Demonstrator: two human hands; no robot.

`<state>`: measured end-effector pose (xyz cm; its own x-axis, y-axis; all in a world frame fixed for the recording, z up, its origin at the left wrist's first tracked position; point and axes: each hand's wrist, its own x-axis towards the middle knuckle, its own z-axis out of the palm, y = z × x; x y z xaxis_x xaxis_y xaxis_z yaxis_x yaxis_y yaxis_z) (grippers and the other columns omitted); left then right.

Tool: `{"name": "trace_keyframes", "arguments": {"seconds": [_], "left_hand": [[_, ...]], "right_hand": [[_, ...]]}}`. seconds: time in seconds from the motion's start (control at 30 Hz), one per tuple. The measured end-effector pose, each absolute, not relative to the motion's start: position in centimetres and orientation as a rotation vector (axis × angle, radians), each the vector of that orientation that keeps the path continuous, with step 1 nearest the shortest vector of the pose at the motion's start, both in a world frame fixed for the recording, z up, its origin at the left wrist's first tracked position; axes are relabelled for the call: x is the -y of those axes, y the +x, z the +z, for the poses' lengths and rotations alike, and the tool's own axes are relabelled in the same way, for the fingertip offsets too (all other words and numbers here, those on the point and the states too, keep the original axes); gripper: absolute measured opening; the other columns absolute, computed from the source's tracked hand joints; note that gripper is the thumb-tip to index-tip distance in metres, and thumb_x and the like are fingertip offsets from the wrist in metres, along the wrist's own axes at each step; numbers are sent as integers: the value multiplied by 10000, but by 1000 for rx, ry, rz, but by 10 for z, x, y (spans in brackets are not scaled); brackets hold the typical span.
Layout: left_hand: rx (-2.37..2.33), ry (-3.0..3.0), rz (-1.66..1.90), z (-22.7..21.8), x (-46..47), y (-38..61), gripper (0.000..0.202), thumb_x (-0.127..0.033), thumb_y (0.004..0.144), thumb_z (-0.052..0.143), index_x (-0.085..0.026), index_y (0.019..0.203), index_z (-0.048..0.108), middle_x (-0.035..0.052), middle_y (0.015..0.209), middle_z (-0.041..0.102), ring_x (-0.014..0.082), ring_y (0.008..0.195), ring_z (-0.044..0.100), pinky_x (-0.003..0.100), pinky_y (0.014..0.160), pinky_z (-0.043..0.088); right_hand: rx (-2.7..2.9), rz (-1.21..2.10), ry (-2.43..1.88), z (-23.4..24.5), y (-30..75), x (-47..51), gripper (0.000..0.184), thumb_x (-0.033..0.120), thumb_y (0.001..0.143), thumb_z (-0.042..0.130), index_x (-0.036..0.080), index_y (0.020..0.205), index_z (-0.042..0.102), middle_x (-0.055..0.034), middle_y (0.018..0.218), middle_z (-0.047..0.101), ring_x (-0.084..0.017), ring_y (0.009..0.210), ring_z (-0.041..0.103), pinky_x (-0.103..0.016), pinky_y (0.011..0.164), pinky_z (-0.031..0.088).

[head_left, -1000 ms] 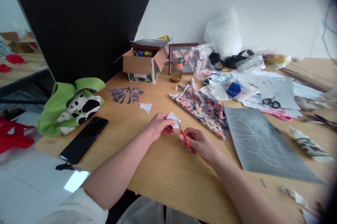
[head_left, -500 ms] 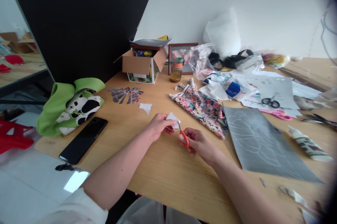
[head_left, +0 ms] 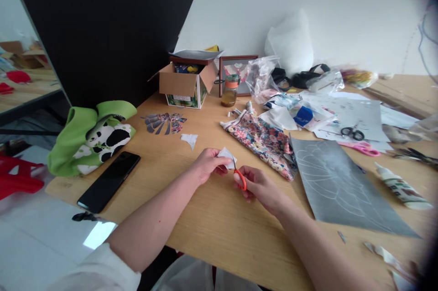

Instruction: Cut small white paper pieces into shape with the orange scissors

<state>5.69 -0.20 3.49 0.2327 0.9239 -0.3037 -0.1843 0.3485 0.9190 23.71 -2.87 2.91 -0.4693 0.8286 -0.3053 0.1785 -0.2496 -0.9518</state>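
Between the thumb and fingers of my left hand [head_left: 211,164] is a small white piece [head_left: 226,156], paper or thin cloth. Orange-handled scissors [head_left: 241,179] are gripped in my right hand [head_left: 256,184], and their blades lie at the piece's right edge. Whether the blades are parted I cannot make out. Another white scrap [head_left: 190,140] lies flat beyond my left hand. Floral fabric [head_left: 262,142] is spread past my right hand, and a grey sheet with white petal lines [head_left: 337,181] lies to its right.
At the left are a phone [head_left: 108,181] and a green panda bag [head_left: 99,138]. Cut petal pieces [head_left: 164,123], a cardboard box [head_left: 183,85] and a jar [head_left: 229,91] stand or lie farther back. Pink scissors [head_left: 362,148], black scissors [head_left: 352,133] and a glue bottle [head_left: 402,188] are on the right.
The white piece and my left fingers have shifted very slightly to the right, and the piece's angle against the blades differs a little. My right hand stays nearly in place.
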Motion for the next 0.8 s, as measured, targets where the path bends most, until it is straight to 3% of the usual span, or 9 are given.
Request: {"name": "trace_keyframes", "arguments": {"seconds": [0.8], "left_hand": [[-1057,882,945,34,1,56,189,-207,595,739,-89,728,675,51,646,654,95,494,556,204,452,436]], "right_hand": [[1565,1694,-1242,33,236,29,440,567,675,734,193,705,502,69,551,448,-74,436,387,-207,401,318]]}}
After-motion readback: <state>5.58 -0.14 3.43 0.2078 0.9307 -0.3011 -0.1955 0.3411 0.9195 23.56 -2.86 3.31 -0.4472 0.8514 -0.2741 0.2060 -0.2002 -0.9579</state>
